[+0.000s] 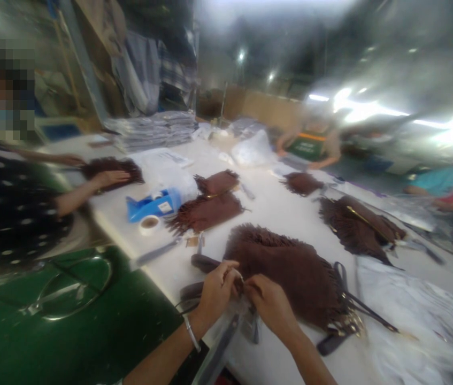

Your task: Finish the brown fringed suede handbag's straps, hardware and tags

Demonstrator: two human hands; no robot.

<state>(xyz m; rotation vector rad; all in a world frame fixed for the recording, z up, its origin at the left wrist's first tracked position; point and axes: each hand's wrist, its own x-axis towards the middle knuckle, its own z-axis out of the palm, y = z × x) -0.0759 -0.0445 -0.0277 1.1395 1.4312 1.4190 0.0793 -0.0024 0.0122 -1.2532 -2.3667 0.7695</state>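
Note:
A brown fringed bag lies on the white table right in front of me. My left hand and my right hand meet at its near edge, both with fingers pinched on a small part of the bag that I cannot make out. A silver bangle sits on my left wrist. Dark straps with metal fittings trail from the bag's right side.
Several more brown fringed bags lie across the table. A blue tape dispenser and a tape roll sit at the left. A person in a dotted top presses a hand on another bag. Other workers sit at the far side.

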